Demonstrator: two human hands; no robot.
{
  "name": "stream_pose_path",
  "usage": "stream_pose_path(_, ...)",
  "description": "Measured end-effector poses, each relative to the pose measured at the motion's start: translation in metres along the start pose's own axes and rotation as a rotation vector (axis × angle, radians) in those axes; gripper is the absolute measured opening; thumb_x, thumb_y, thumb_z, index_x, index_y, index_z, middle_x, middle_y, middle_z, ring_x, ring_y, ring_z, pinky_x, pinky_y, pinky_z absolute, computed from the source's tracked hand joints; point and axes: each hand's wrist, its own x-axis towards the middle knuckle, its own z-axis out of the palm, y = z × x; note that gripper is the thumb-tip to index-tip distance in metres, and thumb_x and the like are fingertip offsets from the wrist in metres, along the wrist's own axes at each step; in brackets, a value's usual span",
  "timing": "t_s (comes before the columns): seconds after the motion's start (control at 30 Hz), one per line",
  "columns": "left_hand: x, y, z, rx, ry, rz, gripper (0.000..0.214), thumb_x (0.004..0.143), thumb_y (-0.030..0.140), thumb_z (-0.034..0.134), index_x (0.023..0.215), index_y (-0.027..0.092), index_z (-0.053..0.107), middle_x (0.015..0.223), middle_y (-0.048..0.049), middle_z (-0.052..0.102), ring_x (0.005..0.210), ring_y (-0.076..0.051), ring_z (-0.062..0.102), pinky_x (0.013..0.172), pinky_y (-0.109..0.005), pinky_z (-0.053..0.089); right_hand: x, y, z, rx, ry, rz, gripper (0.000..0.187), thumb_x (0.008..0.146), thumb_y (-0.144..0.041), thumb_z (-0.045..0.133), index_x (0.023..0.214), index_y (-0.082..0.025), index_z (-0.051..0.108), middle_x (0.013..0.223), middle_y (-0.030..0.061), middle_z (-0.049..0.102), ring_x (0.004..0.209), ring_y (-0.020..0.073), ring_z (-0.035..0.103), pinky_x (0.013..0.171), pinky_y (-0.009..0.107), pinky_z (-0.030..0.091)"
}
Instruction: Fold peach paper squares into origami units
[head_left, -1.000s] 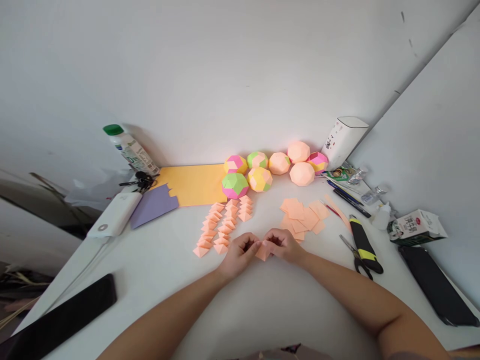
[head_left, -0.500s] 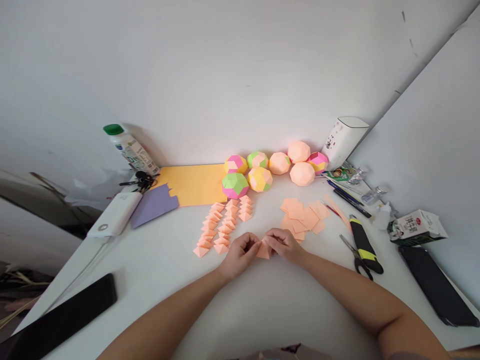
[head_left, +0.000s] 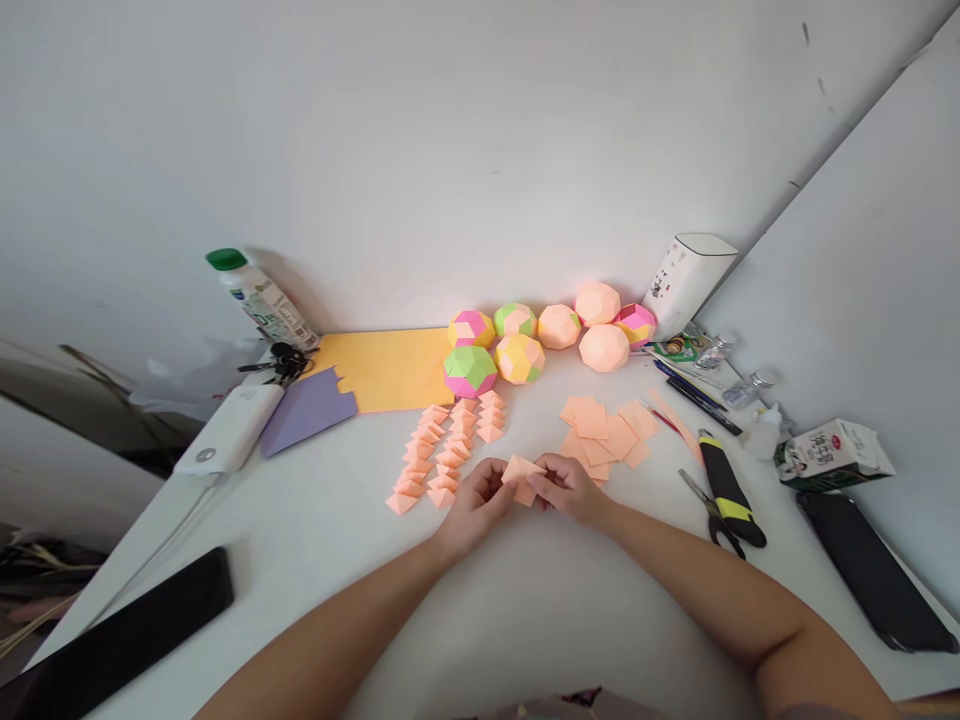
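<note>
A small peach paper piece (head_left: 523,481) with creases is held just above the white table. My left hand (head_left: 480,505) pinches its left side between thumb and fingers. On its right side my right hand (head_left: 568,487) grips it the same way. Left of my hands, folded peach paper units (head_left: 442,478) lie overlapping in three rows. Flat peach paper squares (head_left: 611,437) are piled loosely beyond my right hand. Several faceted paper balls (head_left: 520,358) in peach, yellow, green and pink sit at the back by the wall.
Yellow paper (head_left: 397,370) and purple paper (head_left: 311,410) lie back left, near a green-capped bottle (head_left: 262,297) and a white power bank (head_left: 231,430). On the right are scissors (head_left: 714,515), a utility knife (head_left: 729,490), a milk carton (head_left: 832,454) and a black phone (head_left: 877,570). Another dark device (head_left: 127,640) rests front left.
The peach paper has been turned and raised between my fingers, so more of its creased face shows. Both hands have barely shifted, and the other things lie as before.
</note>
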Motion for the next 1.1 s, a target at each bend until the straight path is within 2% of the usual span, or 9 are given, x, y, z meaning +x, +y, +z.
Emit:
stream_pose_path(0.07, 0.001, -0.001, 0.001, -0.038, 0.015, 0.006, 0.029, 0.084, 0.042, 0.053, 0.098, 0.018, 0.046, 0.075, 0.0002, 0.056, 0.056, -0.009, 0.047, 0.048, -0.02, 0.035, 0.0, 0.0, 0.0, -0.012, -0.02, -0.004, 0.026, 0.084, -0.04, 0.056, 0.073, -0.016, 0.052, 0.059, -0.0008, 0.057, 0.053, 0.0107, 0.053, 0.049, 0.021, 0.039)
stream_pose_path(0.2, 0.001, -0.002, 0.001, -0.05, 0.03, 0.032, 0.034, 0.085, 0.043, 0.051, 0.109, 0.022, 0.039, 0.064, 0.0056, 0.048, 0.051, -0.008, 0.044, 0.047, -0.02, 0.034, 0.0, -0.002, 0.0, 0.023, -0.011, -0.007, 0.026, 0.084, -0.041, 0.056, 0.079, -0.016, 0.055, 0.062, -0.0002, 0.058, 0.054, 0.011, 0.054, 0.051, 0.022, 0.042)
stream_pose_path(0.37, 0.001, -0.005, -0.001, -0.018, 0.023, 0.051, 0.033, 0.084, 0.041, 0.053, 0.109, 0.023, 0.042, 0.066, 0.0057, 0.047, 0.052, -0.009, 0.045, 0.049, -0.021, 0.037, 0.001, -0.004, 0.0, 0.056, 0.017, -0.003, 0.029, 0.084, -0.043, 0.055, 0.089, -0.015, 0.058, 0.062, -0.0009, 0.057, 0.052, 0.0105, 0.054, 0.05, 0.022, 0.042)
stream_pose_path(0.53, 0.0, -0.011, -0.003, 0.091, -0.021, 0.046, 0.032, 0.084, 0.04, 0.053, 0.108, 0.02, 0.05, 0.062, 0.0053, 0.045, 0.055, -0.01, 0.046, 0.052, -0.023, 0.038, 0.001, -0.002, 0.0, 0.056, -0.018, -0.012, 0.028, 0.085, -0.039, 0.056, 0.1, -0.015, 0.061, 0.064, -0.0007, 0.058, 0.056, 0.0113, 0.056, 0.053, 0.023, 0.044)
stream_pose_path(0.7, 0.002, -0.011, -0.004, 0.071, 0.021, 0.033, 0.033, 0.083, 0.042, 0.055, 0.107, 0.02, 0.051, 0.063, 0.0047, 0.046, 0.055, -0.011, 0.047, 0.052, -0.023, 0.039, 0.002, 0.005, -0.001, 0.078, 0.013, -0.028, 0.033, 0.085, -0.039, 0.055, 0.108, -0.016, 0.057, 0.062, -0.0013, 0.059, 0.054, 0.0116, 0.056, 0.052, 0.024, 0.045)
stream_pose_path(1.1, 0.002, -0.01, -0.004, 0.048, 0.027, 0.01, 0.034, 0.081, 0.042, 0.058, 0.105, 0.019, 0.053, 0.063, 0.0041, 0.048, 0.055, -0.011, 0.048, 0.052, -0.023, 0.04, 0.001, 0.005, 0.002, 0.039, 0.022, -0.063, 0.028, 0.085, -0.033, 0.054, 0.108, -0.017, 0.055, 0.06, -0.0025, 0.058, 0.053, 0.0111, 0.055, 0.054, 0.025, 0.046)
